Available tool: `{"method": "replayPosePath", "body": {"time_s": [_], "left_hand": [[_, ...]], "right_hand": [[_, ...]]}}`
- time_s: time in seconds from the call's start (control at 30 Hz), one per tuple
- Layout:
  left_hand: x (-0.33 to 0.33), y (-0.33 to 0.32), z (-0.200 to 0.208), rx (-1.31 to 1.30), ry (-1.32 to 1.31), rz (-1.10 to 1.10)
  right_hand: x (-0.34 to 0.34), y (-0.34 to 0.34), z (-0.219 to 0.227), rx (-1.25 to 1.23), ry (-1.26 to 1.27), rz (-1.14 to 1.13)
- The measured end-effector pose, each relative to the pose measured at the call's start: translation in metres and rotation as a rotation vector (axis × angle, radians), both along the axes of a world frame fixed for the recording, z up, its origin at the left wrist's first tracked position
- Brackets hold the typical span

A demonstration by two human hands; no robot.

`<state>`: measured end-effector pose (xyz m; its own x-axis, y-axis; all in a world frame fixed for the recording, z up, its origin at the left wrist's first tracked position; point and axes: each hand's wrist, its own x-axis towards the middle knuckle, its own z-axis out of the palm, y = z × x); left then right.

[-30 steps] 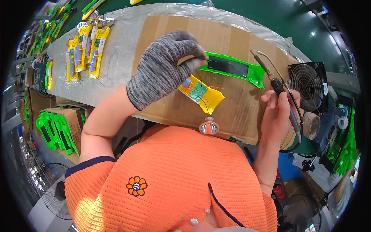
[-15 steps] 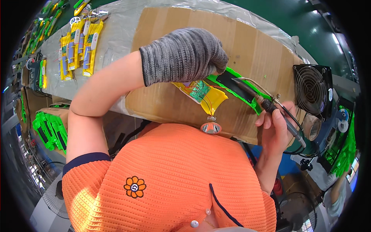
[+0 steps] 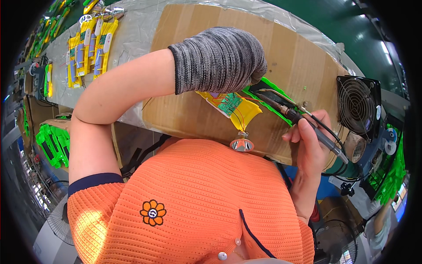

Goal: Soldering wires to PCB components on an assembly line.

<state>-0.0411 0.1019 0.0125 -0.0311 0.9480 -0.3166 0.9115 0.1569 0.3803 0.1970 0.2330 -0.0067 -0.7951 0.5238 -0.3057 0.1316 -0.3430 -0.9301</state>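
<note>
My right hand (image 3: pixel 310 134) is closed around a soldering iron (image 3: pixel 325 140) with a thin tube along its shaft. The iron's tip points left, over a bright green casing with a dark inside (image 3: pixel 278 91), close to my left hand. My left hand (image 3: pixel 222 59), in a grey striped knit glove, is curled at the casing's upper left end; its fingertips and whatever they pinch are hidden. Below lies a yellow casing (image 3: pixel 249 113) with a green circuit board (image 3: pixel 230 104). Red and dark wires run from it, some to a small silver reflector lamp (image 3: pixel 241 144) near my body.
A cardboard sheet (image 3: pixel 193 22) covers the bench. Several yellow casings with boards (image 3: pixel 90 48) lie at the far left. On the right stands a black fan (image 3: pixel 358 105). A box of green casings (image 3: pixel 52 145) is at lower left, and cables (image 3: pixel 351 176) hang at right.
My left hand has shifted slightly right, and the green and yellow casings have moved a little that way too. The iron's tip has come left, nearer my gloved fingers.
</note>
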Motion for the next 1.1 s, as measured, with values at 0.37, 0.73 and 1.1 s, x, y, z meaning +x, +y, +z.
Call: {"method": "replayPosePath", "body": {"time_s": [0.37,0.73,1.1], "left_hand": [[-0.0005,0.0014,-0.0004,-0.012,-0.01,0.013],[-0.0002,0.0018,0.0003,-0.02,-0.035,0.04],[0.0005,0.0028,0.0053,-0.046,-0.025,0.049]], "right_hand": [[0.0004,-0.0007,-0.0009,0.001,0.005,-0.001],[-0.0025,-0.0022,-0.0004,-0.013,-0.018,-0.021],[0.0006,0.0028,-0.002,-0.001,0.054,-0.025]]}}
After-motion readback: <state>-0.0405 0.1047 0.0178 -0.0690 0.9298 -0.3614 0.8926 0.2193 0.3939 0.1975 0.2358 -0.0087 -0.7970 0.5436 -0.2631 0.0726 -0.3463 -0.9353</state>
